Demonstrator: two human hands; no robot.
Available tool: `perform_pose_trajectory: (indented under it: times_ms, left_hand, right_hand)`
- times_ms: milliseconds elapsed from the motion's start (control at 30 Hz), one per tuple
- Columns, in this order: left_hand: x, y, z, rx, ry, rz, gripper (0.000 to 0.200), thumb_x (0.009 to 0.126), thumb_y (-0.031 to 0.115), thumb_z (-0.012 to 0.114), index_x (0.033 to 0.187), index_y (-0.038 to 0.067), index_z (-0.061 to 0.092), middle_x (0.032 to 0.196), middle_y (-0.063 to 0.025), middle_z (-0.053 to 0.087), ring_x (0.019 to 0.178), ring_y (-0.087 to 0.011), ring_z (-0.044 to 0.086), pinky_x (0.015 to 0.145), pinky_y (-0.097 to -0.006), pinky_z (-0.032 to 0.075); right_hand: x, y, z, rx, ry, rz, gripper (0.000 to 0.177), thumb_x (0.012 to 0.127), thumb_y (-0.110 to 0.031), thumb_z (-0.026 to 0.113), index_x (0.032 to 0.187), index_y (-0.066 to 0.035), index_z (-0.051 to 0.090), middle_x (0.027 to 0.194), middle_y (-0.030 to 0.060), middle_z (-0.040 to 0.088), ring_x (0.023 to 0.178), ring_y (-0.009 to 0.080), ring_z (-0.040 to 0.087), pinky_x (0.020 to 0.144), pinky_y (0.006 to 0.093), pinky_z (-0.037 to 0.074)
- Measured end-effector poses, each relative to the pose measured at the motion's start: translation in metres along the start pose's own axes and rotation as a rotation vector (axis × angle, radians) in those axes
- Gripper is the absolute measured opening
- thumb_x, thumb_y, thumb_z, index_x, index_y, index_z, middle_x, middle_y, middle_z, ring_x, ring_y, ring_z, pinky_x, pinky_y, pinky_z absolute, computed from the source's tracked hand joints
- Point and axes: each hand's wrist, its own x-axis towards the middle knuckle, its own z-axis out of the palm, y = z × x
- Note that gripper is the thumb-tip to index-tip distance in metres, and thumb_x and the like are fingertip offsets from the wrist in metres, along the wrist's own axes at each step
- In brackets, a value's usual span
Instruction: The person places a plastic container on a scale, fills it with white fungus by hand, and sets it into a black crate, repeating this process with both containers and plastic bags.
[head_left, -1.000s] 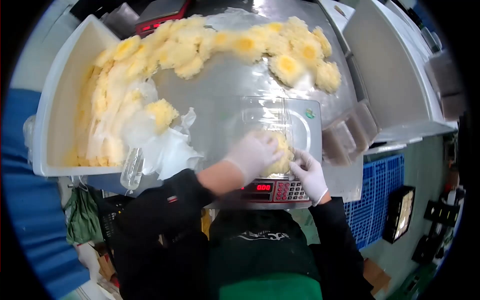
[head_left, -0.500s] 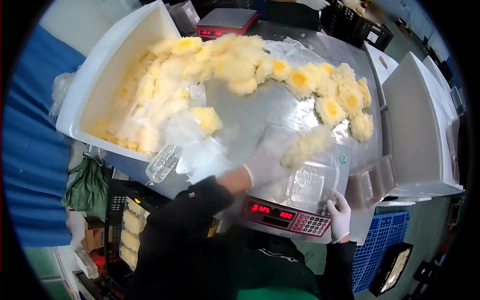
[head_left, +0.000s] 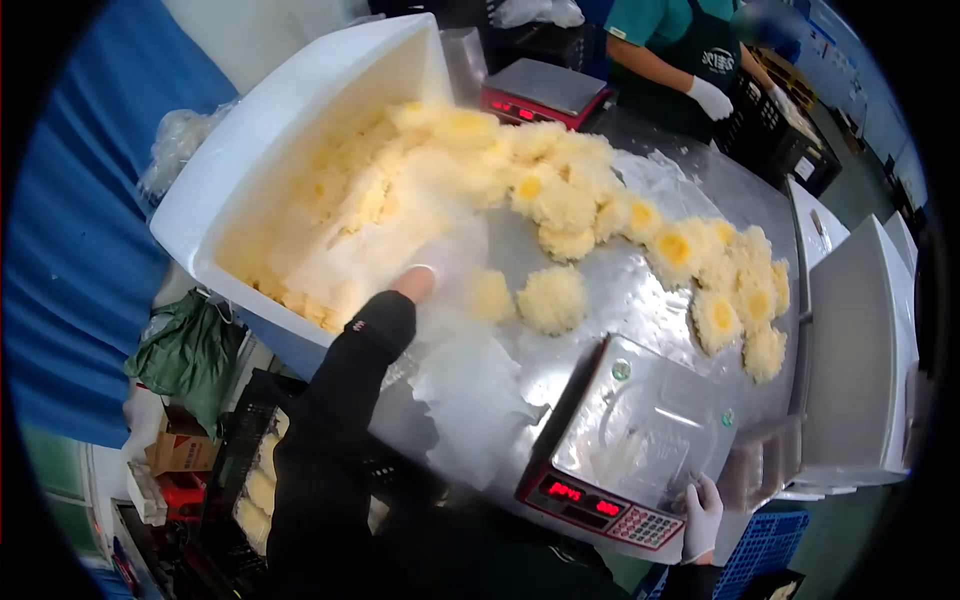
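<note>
My left hand [head_left: 447, 262], in a white glove and smeared by motion, reaches to the open side of a white foam box [head_left: 215, 215] heaped with pale yellow snow fungus. Its fingers cannot be made out. Close to it on the metal table lie a blurred snow fungus piece [head_left: 490, 297] and a sharper round one [head_left: 552, 300]. My gloved right hand [head_left: 703, 512] has its fingers closed on the near right edge of a clear plastic box [head_left: 665, 415], which lies on a red-framed digital scale [head_left: 600, 505] with lit red digits.
Heaped snow fungus [head_left: 735, 285] curves across the metal table. Behind it stand a second scale [head_left: 545, 90] and a person in a dark apron [head_left: 700, 75]. Foam boxes [head_left: 860, 350] line the right; clear plastic boxes [head_left: 765, 462] sit beside the scale. A plastic sheet [head_left: 470, 395] lies in front.
My left hand has moved from over the scale, where it held a snow fungus, left to the foam box. A round fungus now lies on the table there. My right hand stays at the plastic box.
</note>
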Motion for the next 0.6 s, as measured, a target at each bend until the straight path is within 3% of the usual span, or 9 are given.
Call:
perform_pose_trajectory:
  times_ms: [33,100,167,233,267,367,400,567,600]
  left_hand:
    - [0.007,-0.02,-0.018,0.053,0.044,-0.113,0.045,0.083,0.029,0.056,0.125,0.012,0.054,0.121,-0.0168,0.057,0.113,-0.033,0.053,0.097,-0.0372,0.042]
    - [0.038,-0.088,-0.034,-0.063,0.396,-0.179,0.043,0.084,0.028,0.056,0.124,0.013,0.055,0.117,-0.018,0.06,0.108,-0.0331,0.056,0.095,-0.038,0.043]
    - [0.052,-0.113,-0.067,-0.066,0.38,-0.328,0.048,0.082,0.028,0.058,0.126,0.012,0.052,0.121,-0.0187,0.057,0.109,-0.0342,0.055,0.095,-0.0381,0.043]
    - [0.06,-0.128,-0.073,0.208,0.402,-0.307,0.052,0.08,0.029,0.06,0.128,0.011,0.05,0.124,-0.0197,0.054,0.111,-0.0355,0.053,0.096,-0.0381,0.043]
    - [0.064,-0.137,-0.07,0.344,0.406,-0.294,0.054,0.079,0.029,0.06,0.129,0.01,0.048,0.125,-0.0202,0.053,0.112,-0.0362,0.053,0.096,-0.038,0.043]
    - [0.073,-0.166,-0.059,0.285,0.577,-0.414,0.062,0.077,0.029,0.062,0.132,0.009,0.043,0.131,-0.0208,0.048,0.117,-0.0379,0.049,0.098,-0.0382,0.042]
    - [0.081,-0.175,-0.06,0.237,0.578,-0.408,0.06,0.077,0.029,0.062,0.13,0.008,0.046,0.128,-0.0215,0.05,0.116,-0.0378,0.05,0.098,-0.0385,0.042]
    - [0.1,-0.2,-0.08,-0.236,0.46,-0.495,0.05,0.08,0.032,0.058,0.121,0.003,0.054,0.122,-0.0237,0.055,0.116,-0.0353,0.051,0.097,-0.0409,0.041]
    - [0.114,-0.228,-0.068,-0.267,0.583,-0.441,0.046,0.08,0.029,0.055,0.116,0.001,0.056,0.121,-0.0231,0.056,0.109,-0.0382,0.055,0.091,-0.0408,0.044]
  right_hand:
    - [0.002,0.002,-0.001,0.017,0.004,0.011,0.032,0.089,-0.005,0.056,0.119,0.005,0.053,0.08,0.006,0.06,0.071,0.0087,0.056,0.063,0.0214,0.046]
    - [0.001,-0.005,0.005,-0.044,0.028,-0.04,0.027,0.093,-0.009,0.051,0.117,0.003,0.053,0.076,0.0022,0.057,0.063,0.0068,0.051,0.057,0.02,0.041]
    - [-0.001,-0.018,0.011,-0.086,0.029,-0.019,0.025,0.092,-0.008,0.053,0.114,0.004,0.055,0.08,0.0017,0.058,0.067,0.0058,0.052,0.058,0.02,0.041]
    - [-0.016,-0.048,0.025,-0.154,0.092,-0.027,0.027,0.091,-0.014,0.058,0.115,-0.001,0.059,0.101,0.0125,0.063,0.092,0.0228,0.06,0.082,0.0324,0.047]
    - [-0.013,-0.035,0.018,-0.19,0.05,-0.012,0.038,0.095,-0.021,0.055,0.124,0.003,0.052,0.109,0.0122,0.061,0.094,0.0189,0.058,0.084,0.0289,0.047]
    - [-0.005,-0.006,0.009,-0.159,0.046,0.086,0.037,0.094,-0.02,0.056,0.123,0.003,0.052,0.109,0.0137,0.06,0.091,0.0203,0.059,0.082,0.0293,0.048]
    - [-0.006,-0.009,0.009,-0.333,0.043,-0.022,0.037,0.094,-0.02,0.055,0.122,0.004,0.052,0.11,0.0141,0.06,0.092,0.0201,0.06,0.081,0.0294,0.049]
    - [-0.011,-0.024,0.019,-0.29,0.032,0.024,0.037,0.094,-0.021,0.055,0.122,0.004,0.053,0.112,0.0141,0.06,0.099,0.0204,0.057,0.086,0.0311,0.047]
    - [-0.011,-0.033,0.023,-0.349,0.03,0.007,0.037,0.094,-0.021,0.056,0.121,0.004,0.053,0.112,0.0142,0.06,0.101,0.0206,0.056,0.087,0.0318,0.047]
